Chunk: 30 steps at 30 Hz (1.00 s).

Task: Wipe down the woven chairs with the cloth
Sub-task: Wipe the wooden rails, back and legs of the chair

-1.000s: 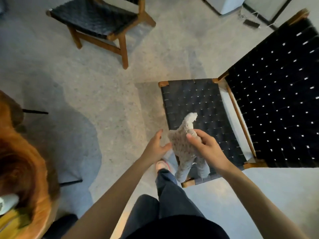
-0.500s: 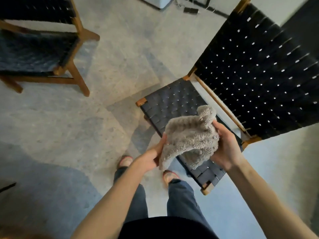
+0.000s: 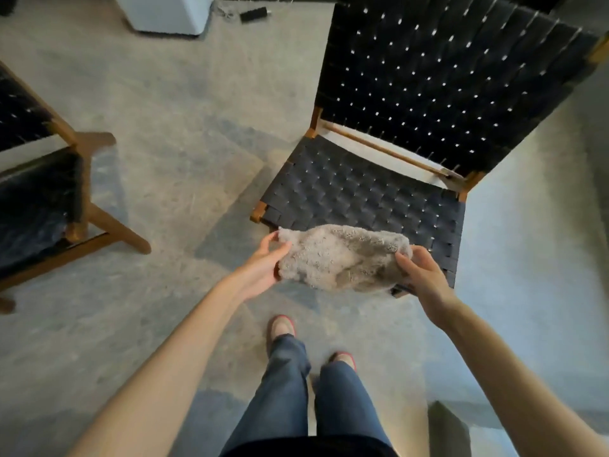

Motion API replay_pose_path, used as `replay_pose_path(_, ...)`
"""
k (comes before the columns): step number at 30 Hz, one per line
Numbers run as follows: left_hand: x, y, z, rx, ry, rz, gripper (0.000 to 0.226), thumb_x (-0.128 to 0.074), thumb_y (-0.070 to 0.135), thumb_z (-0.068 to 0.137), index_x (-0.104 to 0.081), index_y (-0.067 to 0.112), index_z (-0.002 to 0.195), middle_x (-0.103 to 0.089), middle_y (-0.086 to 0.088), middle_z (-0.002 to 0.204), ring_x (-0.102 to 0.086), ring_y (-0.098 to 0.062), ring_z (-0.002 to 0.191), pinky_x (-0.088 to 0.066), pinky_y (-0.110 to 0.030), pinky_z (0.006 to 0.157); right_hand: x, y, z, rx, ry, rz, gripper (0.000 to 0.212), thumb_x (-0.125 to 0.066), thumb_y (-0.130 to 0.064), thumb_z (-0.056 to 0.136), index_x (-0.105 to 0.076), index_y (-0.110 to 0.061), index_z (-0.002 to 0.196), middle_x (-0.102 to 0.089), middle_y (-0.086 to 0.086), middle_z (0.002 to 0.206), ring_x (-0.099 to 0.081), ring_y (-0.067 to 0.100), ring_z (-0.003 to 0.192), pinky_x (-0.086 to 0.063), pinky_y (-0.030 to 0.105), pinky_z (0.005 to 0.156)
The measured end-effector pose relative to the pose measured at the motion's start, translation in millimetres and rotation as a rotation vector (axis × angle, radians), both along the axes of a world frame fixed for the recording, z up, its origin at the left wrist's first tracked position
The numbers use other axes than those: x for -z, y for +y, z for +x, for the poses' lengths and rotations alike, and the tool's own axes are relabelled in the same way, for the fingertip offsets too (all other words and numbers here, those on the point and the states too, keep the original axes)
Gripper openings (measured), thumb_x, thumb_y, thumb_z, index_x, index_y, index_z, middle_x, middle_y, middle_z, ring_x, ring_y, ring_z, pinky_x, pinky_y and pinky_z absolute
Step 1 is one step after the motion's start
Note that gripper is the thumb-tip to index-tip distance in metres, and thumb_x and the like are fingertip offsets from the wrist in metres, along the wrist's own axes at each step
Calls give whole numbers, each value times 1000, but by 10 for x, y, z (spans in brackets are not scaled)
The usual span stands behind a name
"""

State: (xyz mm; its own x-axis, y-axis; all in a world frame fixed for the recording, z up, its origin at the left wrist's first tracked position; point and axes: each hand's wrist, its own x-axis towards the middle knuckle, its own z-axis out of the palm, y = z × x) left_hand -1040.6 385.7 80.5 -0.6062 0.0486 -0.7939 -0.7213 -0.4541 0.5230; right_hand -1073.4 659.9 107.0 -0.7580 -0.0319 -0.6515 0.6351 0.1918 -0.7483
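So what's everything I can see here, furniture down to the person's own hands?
front woven chair: one, black weave on brown wood, straight ahead
left woven chair: one, same colours, left edge, partly cut off
cloth: one, grey-beige, fluffy, held over the front chair's near seat edge
white box: one, white, on the floor at top
small device: one, black, with cords, right of the box
floor: grey, mottled
legs: two, blue trousers, bottom centre
shoes: two, beige with red edging
left hand: pinches the cloth's left end
right hand: grips its right end

Beige fuzzy cloth point(image 3: 342, 257), black basket-weave chair point(image 3: 365, 196) on brown wood frame, blue jeans point(image 3: 290, 390)
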Motion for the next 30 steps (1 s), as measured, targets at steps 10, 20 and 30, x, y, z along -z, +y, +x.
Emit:
replay_pose_path(10, -2, 184, -56, 465, 201, -512, 83, -61, 1, 89, -14, 33, 150, -55, -10, 94, -54, -13, 91, -43, -19, 81, 196, 339, 212, 165, 83, 257, 37, -67, -2, 86, -46, 3, 116, -55, 1, 90, -54, 14, 80, -46, 20, 68)
replay_pose_path(20, -269, 145, -100, 650, 260, -560, 33, -40, -1, 98, -62, 19, 113, -56, -6, 130, -44, -15, 123, -34, -28, 105, 123, 568, 345, 160, 134, 81, 28, -72, -9, 84, -62, -31, 98, -55, 10, 77, -52, 18, 71, -46, 30, 69)
replay_pose_path(30, -167, -87, -101, 985, 459, -985, 31, -62, 6, 88, -64, 15, 118, -51, 0, 97, -49, -16, 96, -41, -27, 88, 264, 390, 425, -379, 273, 590, 28, -80, -14, 76, -74, -17, 104, -60, -2, 84, -52, 9, 71, -40, 9, 60)
